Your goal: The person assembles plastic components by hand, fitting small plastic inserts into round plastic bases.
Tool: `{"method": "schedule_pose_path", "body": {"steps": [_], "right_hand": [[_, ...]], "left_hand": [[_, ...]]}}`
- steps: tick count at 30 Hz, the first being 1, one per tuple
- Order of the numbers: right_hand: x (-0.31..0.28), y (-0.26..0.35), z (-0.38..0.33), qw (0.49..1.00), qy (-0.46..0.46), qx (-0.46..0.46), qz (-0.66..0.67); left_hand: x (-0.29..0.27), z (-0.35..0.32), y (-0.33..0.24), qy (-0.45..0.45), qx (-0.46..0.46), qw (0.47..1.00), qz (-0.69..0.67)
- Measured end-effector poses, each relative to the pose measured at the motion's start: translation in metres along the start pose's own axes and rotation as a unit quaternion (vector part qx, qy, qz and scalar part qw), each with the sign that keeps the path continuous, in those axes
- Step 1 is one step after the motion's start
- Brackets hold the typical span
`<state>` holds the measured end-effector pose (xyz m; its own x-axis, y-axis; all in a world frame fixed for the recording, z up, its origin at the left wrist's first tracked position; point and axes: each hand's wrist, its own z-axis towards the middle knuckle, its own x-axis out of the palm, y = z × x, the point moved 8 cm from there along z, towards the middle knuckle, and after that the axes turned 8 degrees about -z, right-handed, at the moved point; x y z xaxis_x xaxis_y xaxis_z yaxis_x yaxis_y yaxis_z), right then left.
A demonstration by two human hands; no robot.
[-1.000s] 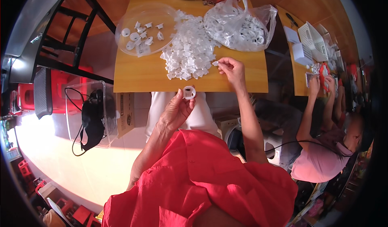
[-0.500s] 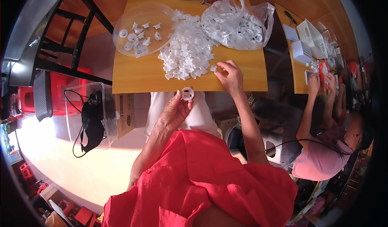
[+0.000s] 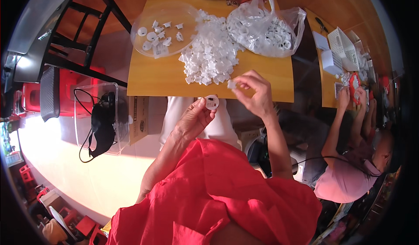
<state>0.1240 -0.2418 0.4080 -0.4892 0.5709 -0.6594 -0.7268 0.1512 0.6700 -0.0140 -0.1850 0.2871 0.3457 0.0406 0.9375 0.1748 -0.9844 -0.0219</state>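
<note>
Left hand (image 3: 192, 120) grip is clamped on a round white plastic cup (image 3: 212, 102) by the yellow-brown wooden desk (image 3: 270, 81), hollow side up likely for visibility, right hand (image 3: 258, 95) pinching a small white plastic piece (image 3: 231, 84).

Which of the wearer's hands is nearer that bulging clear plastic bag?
Right: the right hand is below the plastic bag in view, not touching it; the left hand is farther off, lower in view and more leftward.
</note>
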Motion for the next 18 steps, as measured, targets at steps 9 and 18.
{"method": "schedule_pose_path", "body": {"steps": [9,18], "right_hand": [[0.008,0.062,-0.005,0.986,0.051,-0.137,-0.077],[0.013,0.064,-0.005,0.985,0.049,-0.140,-0.087]], "left_hand": [[0.009,0.000,-0.001,0.002,0.025,0.999,0.025],[0.010,-0.001,-0.002,0.026,0.034,0.999,0.011]]}}
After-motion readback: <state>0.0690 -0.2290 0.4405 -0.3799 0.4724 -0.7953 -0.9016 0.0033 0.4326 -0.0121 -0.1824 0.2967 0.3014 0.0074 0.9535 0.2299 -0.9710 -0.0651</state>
